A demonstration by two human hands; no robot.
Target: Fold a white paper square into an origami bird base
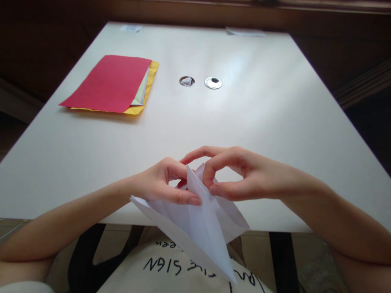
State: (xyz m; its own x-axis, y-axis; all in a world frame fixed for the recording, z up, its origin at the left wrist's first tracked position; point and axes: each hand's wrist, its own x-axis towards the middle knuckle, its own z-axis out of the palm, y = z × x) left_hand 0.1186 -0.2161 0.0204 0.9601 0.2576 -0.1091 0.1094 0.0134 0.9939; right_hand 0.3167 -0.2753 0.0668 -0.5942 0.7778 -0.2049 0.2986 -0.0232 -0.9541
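Note:
A folded white paper with sharp creases hangs over the near edge of the white table, its long point aimed down toward my lap. My left hand pinches the paper's upper left part, thumb lying flat across a fold. My right hand pinches the top of the paper from the right, forefinger and thumb closed on a raised flap. The two hands almost touch above the paper.
A stack of coloured sheets, red on top with yellow and pale green beneath, lies at the table's left. Two round cable holes sit mid-table. Small papers lie at the far edge. A printed bag rests on my lap.

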